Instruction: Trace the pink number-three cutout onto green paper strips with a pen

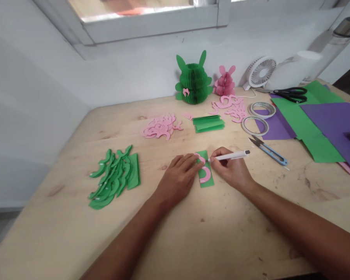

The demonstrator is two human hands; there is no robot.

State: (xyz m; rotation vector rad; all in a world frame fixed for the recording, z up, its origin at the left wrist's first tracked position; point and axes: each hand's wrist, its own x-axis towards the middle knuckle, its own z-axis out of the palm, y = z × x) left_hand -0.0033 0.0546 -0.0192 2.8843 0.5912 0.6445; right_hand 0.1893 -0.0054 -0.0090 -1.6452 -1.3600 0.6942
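- Set at a pale wooden table [210, 241], against a white wall [134, 74], below a window [151, 23].
- Pinning a green strip [207, 184] to the tabletop, between both hands, with the open left hand [179, 174] laid flat, fingers over an upper pink piece [201, 158].
- Bearing also, lower on that strip, a pink C-shaped piece [207, 174].
- Gripping a white pen [231, 156] in the closed right hand [231, 169], tip down near the strip's right edge.
- Heaped left of the left hand with green cut-outs [111, 182]; beyond it, with pink cut-outs [160, 127].
- Lined at the back with a green paper figure [195, 85], a smaller pink paper figure [224, 83] and a white fan [261, 72].
- Strewn at right with tape rolls [255, 134], blue-handled snips [271, 153] and black-handled scissors [291, 93].
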